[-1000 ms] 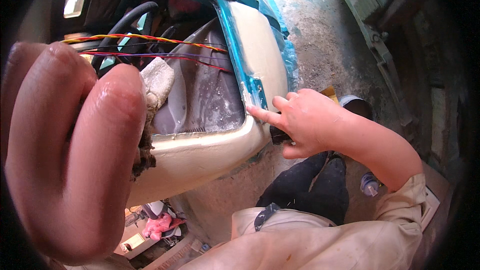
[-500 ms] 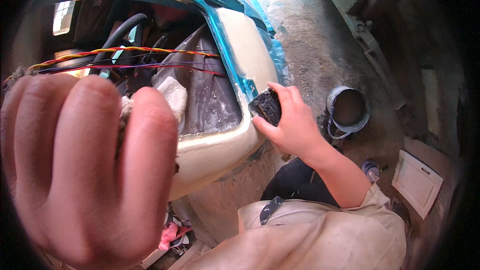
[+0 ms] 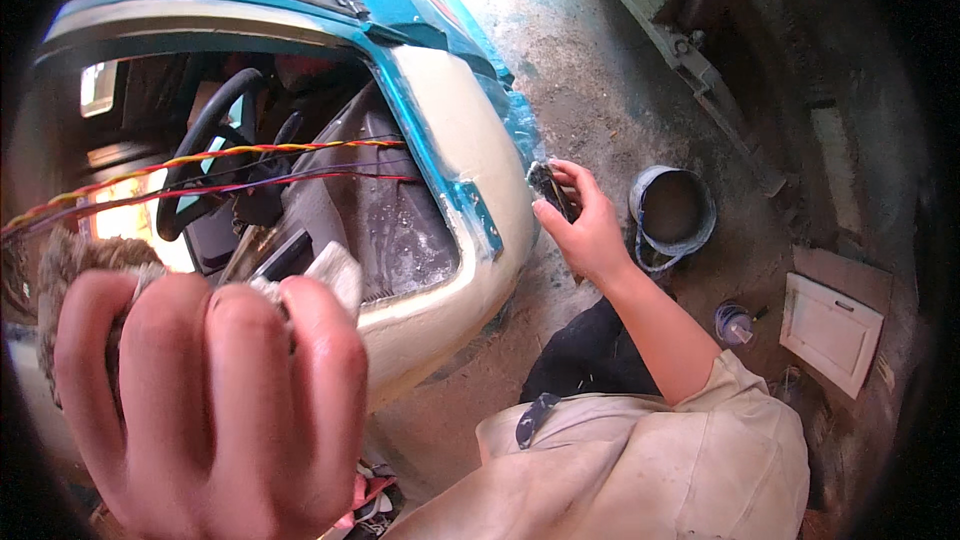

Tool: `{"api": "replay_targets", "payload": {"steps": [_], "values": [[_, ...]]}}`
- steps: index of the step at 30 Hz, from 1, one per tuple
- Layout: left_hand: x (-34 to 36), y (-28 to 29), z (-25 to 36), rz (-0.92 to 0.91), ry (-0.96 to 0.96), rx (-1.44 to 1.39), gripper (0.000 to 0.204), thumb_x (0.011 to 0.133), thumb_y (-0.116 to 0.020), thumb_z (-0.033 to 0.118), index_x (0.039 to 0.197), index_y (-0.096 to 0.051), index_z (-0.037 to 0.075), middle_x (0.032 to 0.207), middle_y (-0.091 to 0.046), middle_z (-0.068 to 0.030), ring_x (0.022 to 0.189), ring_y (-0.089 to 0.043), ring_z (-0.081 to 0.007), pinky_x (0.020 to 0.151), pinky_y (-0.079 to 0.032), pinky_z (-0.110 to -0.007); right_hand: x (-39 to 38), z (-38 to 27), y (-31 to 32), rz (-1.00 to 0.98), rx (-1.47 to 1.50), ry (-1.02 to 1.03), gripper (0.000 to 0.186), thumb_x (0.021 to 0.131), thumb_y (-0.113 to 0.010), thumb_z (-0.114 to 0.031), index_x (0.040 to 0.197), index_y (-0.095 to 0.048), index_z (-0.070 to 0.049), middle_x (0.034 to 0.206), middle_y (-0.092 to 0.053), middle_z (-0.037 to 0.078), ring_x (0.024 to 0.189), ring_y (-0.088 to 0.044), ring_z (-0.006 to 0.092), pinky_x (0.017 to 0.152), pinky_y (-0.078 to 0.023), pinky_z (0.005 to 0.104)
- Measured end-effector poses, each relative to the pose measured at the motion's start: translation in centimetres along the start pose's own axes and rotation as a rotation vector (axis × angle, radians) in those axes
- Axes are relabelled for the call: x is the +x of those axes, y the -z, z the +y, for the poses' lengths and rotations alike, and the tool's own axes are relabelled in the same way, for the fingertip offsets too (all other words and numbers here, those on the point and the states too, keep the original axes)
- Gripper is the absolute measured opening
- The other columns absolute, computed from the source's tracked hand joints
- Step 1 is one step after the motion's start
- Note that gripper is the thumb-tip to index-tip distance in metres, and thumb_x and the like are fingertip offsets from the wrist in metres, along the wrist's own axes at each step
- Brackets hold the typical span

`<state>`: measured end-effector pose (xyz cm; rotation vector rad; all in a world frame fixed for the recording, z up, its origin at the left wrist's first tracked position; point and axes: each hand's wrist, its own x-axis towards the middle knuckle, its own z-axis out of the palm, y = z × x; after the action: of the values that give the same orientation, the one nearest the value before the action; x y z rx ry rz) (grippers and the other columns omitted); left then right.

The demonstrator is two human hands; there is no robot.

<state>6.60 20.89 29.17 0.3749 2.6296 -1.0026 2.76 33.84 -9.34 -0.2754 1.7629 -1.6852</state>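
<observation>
Against cream panel [image 3: 470, 190], pad [image 3: 547, 187] in right hand [image 3: 585, 225]

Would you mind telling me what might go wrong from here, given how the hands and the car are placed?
1. The left hand grips a rag close to the camera and hides much of the car body, so spots there may be missed.
2. The loose wires strung across the window opening could snag on a hand.
3. The right hand holds a small dark block above the bucket; if its grip slips, the block may drop in.
</observation>
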Motion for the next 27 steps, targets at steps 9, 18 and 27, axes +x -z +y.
{"api": "replay_targets", "payload": {"steps": [9, 18, 27], "values": [[0.6, 0.3, -1.2, 0.043, -0.134, 0.352, 0.02, 0.102, -0.068, 0.016, 0.083, -0.069, 0.018, 0.072, -0.059, 0.0044, 0.072, -0.063, -0.011, 0.069, -0.054, -0.027, 6.0, 0.6, -3.2, -0.211, -0.132, 0.49, 0.053, 0.095, -0.069, -0.025, 0.142, -0.062, -0.002, 0.132, -0.066, 0.023, 0.123, -0.066, 0.0407, 0.108, -0.053, 0.0455], [-1.2, 0.0, -2.8, 0.028, -0.199, 0.199, 0.008, 0.099, -0.079, 0.027, 0.093, -0.08, 0.022, 0.076, -0.07, 0.0083, 0.077, -0.069, -0.0099, 0.074, -0.056, -0.031, 13.0, 3.4, -6.6, -0.311, -0.22, 0.99, 0.056, 0.101, -0.068, -0.051, 0.143, -0.07, -0.013, 0.137, -0.06, 0.017, 0.118, -0.063, 0.0378, 0.103, -0.053, 0.0473], [-0.1, 1.2, -1.6, -0.149, -0.1, 0.181, 0.007, 0.102, -0.076, 0.025, 0.099, -0.079, 0.019, 0.088, -0.075, 0.0029, 0.086, -0.07, -0.0145, 0.08, -0.056, -0.038, 13.3, 4.2, -7.5, -0.322, -0.13, 1.063, 0.054, 0.098, -0.069, -0.051, 0.14, -0.073, -0.018, 0.132, -0.06, 0.015, 0.113, -0.06, 0.0337, 0.101, -0.049, 0.0469]]}}
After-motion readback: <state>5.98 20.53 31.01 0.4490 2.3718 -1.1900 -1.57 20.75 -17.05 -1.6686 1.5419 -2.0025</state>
